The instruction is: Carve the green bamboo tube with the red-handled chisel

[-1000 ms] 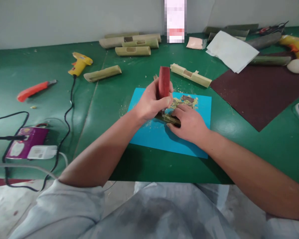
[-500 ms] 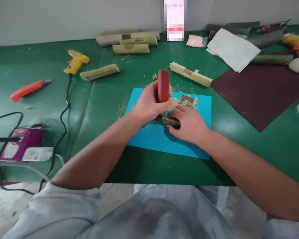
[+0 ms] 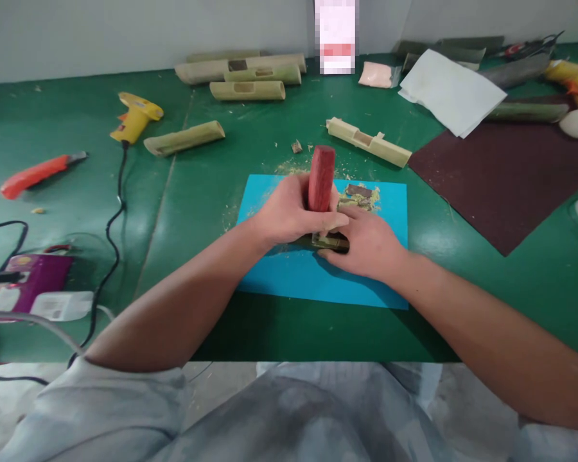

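Note:
My left hand [image 3: 289, 215] is wrapped round the red wooden handle [image 3: 321, 174] of a tool that stands nearly upright; its blade is hidden behind my fingers. My right hand [image 3: 368, 242] is closed over a short dark-green bamboo piece [image 3: 331, 241] and presses it down on the blue cutting mat [image 3: 293, 273]. The tool's lower end meets the bamboo piece between my two hands. Pale shavings and a small brown chip [image 3: 361, 191] lie on the mat just beyond my hands.
On the green table [image 3: 67, 192] lie a notched bamboo section [image 3: 368, 142], more bamboo tubes [image 3: 243, 74], a cut tube [image 3: 184, 138], a yellow glue gun [image 3: 133, 116] with black cord, an orange utility knife [image 3: 33, 174], a purple box [image 3: 26, 282], brown sandpaper [image 3: 505, 176] and white paper [image 3: 450, 93].
The red handle has tipped from leaning slightly away to a more upright stance and sits lower over the bamboo piece. Both hands stay on the mat; the view shifted a little.

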`<state>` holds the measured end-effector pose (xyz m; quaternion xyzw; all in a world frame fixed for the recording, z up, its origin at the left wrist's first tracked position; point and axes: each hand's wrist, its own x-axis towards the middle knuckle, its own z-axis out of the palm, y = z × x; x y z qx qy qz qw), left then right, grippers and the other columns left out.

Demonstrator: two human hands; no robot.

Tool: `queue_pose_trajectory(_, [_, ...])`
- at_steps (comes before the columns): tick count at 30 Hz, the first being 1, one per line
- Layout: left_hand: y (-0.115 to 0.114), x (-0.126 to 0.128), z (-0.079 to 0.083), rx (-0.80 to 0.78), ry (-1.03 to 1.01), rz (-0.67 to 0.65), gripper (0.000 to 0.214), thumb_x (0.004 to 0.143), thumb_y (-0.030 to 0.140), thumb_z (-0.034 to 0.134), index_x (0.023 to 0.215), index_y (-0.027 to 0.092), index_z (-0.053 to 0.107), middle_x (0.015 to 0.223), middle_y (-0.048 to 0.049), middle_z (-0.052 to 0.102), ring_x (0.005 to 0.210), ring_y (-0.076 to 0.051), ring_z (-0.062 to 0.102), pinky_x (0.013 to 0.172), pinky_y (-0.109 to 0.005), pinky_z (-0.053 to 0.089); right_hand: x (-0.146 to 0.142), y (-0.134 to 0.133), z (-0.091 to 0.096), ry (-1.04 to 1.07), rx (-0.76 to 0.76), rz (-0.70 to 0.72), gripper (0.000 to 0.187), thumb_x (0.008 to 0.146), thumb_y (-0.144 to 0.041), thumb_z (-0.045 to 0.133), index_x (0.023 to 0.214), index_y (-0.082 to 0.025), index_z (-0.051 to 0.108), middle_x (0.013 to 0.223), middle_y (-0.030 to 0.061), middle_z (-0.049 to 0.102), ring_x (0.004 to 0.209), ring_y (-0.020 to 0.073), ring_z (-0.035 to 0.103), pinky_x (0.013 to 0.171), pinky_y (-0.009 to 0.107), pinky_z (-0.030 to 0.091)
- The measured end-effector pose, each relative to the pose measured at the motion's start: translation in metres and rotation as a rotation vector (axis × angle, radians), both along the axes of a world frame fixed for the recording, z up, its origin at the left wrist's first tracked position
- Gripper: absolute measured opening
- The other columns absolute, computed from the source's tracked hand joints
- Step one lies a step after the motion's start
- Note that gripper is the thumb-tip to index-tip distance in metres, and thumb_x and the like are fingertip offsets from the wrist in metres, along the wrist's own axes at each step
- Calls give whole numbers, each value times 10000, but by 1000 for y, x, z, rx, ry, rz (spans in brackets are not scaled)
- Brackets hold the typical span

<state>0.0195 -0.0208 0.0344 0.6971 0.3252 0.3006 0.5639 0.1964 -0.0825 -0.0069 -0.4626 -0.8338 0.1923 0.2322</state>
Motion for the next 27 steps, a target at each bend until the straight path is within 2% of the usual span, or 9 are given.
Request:
queue_pose_trajectory(4, [-1, 1, -5, -65, -81, -62, 425, 685, 433, 943, 702, 202, 587, 516, 43, 610, 415, -96, 536, 398, -248, 384, 0, 1, -1, 40, -10, 19, 275, 832, -414, 720, 1015, -209, 734, 1042, 97, 719, 1019, 303, 650, 832, 412, 503])
queue_pose_trajectory(7, [-5, 0, -10, 6, -170, -22, 422, 681, 419, 952, 692, 195, 595, 531, 52, 607, 408, -76, 524, 378, -239, 354, 0, 3, -1, 32, -34, 30, 264, 830, -396, 718, 988, -186, 724, 1015, 109, 705, 1007, 299, 636, 819, 406, 489])
queue_pose_trajectory(11, [-12, 0, -19, 221, -219, 197, 454, 701, 503, 929, 740, 195, 598, 570, 54, 599, 453, -73, 544, 407, -244, 394, 1, 6, 1, 31, -50, 58, 213, 821, -379, 726, 895, -188, 666, 942, 95, 666, 942, 270, 604, 770, 377, 458])
queue_pose_trajectory(14, [-13, 4, -24, 371, -178, 439, 486, 808, 610, 811, 775, 216, 529, 575, 72, 541, 477, -71, 541, 465, -260, 419, 1, 6, 2, 34, -38, 66, 183, 821, -351, 716, 837, -199, 616, 913, 85, 640, 900, 252, 583, 753, 370, 437])
queue_pose_trajectory(16, [-12, 6, -24, 398, -167, 517, 507, 854, 670, 731, 783, 225, 496, 561, 77, 504, 464, -69, 528, 467, -265, 407, 1, 4, 2, 37, -28, 58, 182, 825, -349, 711, 819, -209, 594, 896, 75, 626, 886, 245, 572, 749, 367, 429])
queue_pose_trajectory(19, [-10, 7, -19, 356, -225, 450, 536, 837, 711, 717, 760, 227, 499, 501, 78, 502, 392, -64, 468, 416, -263, 364, 1, 3, 1, 49, -16, 45, 195, 832, -364, 703, 804, -221, 574, 880, 66, 618, 879, 240, 563, 740, 362, 420])
queue_pose_trajectory(24, [-10, 2, -14, 208, -166, 199, 573, 810, 769, 697, 719, 224, 544, 494, 31, 581, 397, -95, 491, 433, -280, 406, 1, 2, 0, 51, -11, 38, 191, 843, -385, 675, 820, -229, 567, 901, 71, 635, 887, 241, 575, 717, 356, 411])
queue_pose_trajectory(27, [-10, 0, -14, 206, -206, 170, 537, 857, 735, 671, 731, 222, 574, 518, 20, 609, 426, -100, 513, 458, -279, 432, 1, 1, 0, 44, 12, 41, 185, 843, -379, 667, 818, -229, 561, 888, 69, 637, 878, 239, 579, 720, 356, 416])
